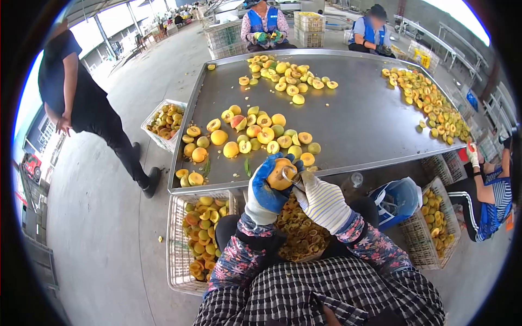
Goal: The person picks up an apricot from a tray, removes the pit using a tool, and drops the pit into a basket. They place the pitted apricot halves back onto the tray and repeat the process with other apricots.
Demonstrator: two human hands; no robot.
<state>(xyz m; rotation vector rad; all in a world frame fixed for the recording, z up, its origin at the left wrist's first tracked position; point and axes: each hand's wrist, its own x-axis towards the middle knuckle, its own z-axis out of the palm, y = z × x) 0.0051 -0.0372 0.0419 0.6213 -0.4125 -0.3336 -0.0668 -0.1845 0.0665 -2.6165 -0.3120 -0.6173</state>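
Head view: left hand (266, 190), blue-gloved, fingers closed round halved yellow peach (279, 174); right hand (322, 202), striped glove, fingers clamped on metal pitting tool (291, 176); best scooped shallow, fruit braced above grey steel worktop (348, 114).

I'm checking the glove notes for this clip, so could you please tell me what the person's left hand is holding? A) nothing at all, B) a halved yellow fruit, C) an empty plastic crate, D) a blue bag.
B: the left hand, in a blue glove, is closed around a halved yellow fruit, while the right hand, in a striped glove, works a small metal tool into its cut face.
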